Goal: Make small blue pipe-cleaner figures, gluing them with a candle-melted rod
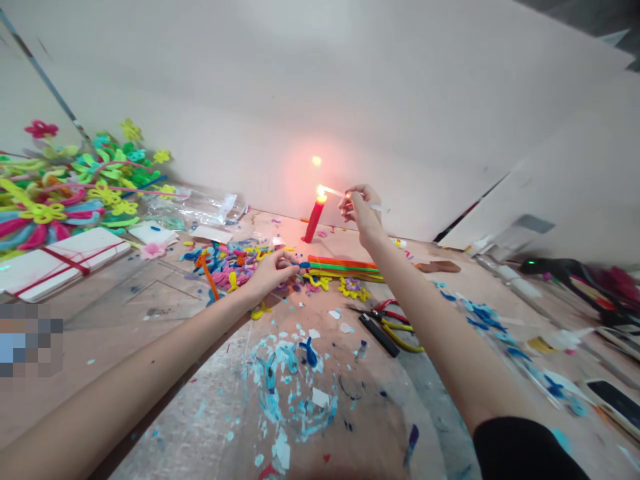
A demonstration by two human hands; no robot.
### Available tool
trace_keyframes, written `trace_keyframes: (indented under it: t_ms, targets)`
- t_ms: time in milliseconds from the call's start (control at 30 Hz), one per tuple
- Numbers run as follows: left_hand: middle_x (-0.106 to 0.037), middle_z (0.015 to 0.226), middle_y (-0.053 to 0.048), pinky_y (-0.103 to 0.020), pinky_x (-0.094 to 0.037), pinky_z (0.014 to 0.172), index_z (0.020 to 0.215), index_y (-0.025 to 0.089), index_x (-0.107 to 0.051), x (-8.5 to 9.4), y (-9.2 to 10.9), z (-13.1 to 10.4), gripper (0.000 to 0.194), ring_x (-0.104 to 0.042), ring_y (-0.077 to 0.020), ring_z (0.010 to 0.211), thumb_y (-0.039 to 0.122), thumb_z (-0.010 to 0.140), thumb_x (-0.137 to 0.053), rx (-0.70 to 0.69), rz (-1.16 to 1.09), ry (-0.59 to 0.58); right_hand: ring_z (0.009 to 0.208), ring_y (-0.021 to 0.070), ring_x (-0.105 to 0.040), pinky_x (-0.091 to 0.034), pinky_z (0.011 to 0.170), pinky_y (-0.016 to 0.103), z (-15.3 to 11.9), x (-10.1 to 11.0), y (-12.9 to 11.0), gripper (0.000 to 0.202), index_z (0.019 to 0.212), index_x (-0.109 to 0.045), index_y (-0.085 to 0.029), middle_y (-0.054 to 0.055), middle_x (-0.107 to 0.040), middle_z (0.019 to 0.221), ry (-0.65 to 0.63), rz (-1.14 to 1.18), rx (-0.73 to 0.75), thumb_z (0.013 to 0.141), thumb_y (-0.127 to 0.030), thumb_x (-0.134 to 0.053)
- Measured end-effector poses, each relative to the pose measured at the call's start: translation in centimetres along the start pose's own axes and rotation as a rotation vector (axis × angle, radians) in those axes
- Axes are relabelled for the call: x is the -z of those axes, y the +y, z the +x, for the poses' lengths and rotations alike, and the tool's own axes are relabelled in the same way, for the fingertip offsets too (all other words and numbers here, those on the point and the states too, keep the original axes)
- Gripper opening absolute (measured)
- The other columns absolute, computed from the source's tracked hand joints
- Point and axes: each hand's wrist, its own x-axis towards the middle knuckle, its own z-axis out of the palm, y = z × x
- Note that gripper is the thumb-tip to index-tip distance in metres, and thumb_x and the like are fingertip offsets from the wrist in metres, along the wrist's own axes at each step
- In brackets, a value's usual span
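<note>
A lit red candle [314, 220] stands on the table with a slight tilt, its flame bright. Beside it, my right hand [363, 207] pinches a thin pale stick [334, 192] whose far end meets the flame; glare blurs that end. Lower and to the left, my left hand [275, 272] has thumb and fingers together at a small blue fuzzy piece [303, 265], apparently a bit of pipe cleaner. Behind and left of this hand lies a heap of small coloured pipe-cleaner pieces [233, 261]. Orange, green and yellow pipe cleaners [345, 268] lie between my hands.
Scissors [393, 310] and red-and-yellow-handled pliers [405, 327] lie under my right forearm. Pipe-cleaner flowers [45, 212] crowd the left, near a white box [65, 263] tied with red cord. At right are a glue bottle [555, 341], a phone [615, 403] and a black glue gun [565, 273].
</note>
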Motion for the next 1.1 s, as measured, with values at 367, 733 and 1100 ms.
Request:
trace_keyframes:
  t_ms: [367, 733, 1100]
  targets:
    - [-0.07, 0.062, -0.001, -0.015, -0.04, 0.041, 0.086, 0.018, -0.051, 0.0, 0.1, -0.1, 0.025, -0.069, -0.0161, 0.052, 0.023, 0.072, -0.071, 0.005, 0.014, 0.014, 0.045, 0.0067, -0.049, -0.037, 0.041, 0.018, -0.5, 0.2, -0.2, 0.007, 0.079, -0.052, -0.023, -0.006, -0.058, 0.057, -0.011, 0.018, -0.021, 0.081, -0.021, -0.058]
    - [-0.071, 0.064, 0.0, -0.016, -0.042, 0.041, 0.085, 0.018, -0.052, -0.1, 0.3, -0.2, 0.023, -0.069, -0.0146, 0.052, 0.022, 0.075, -0.071, -0.001, -0.003, 0.015, 0.046, 0.0069, -0.049, -0.038, 0.041, 0.017, -0.8, 0.4, -0.1, 0.006, 0.079, -0.052, -0.024, -0.007, -0.059, 0.056, -0.006, 0.029, -0.021, 0.081, -0.024, -0.058]
    - [-0.071, 0.063, -0.002, -0.021, -0.05, 0.047, 0.087, 0.015, -0.055, 0.1, -0.1, 0.0, 0.037, -0.071, -0.0184, 0.055, 0.034, 0.069, -0.081, -0.014, -0.027, 0.033, 0.05, 0.0083, -0.054, -0.045, 0.047, 0.019, -2.6, 1.6, -1.6, 0.008, 0.083, -0.054, -0.025, -0.005, -0.061, 0.062, -0.023, 0.153, -0.106, 0.076, -0.026, -0.057]
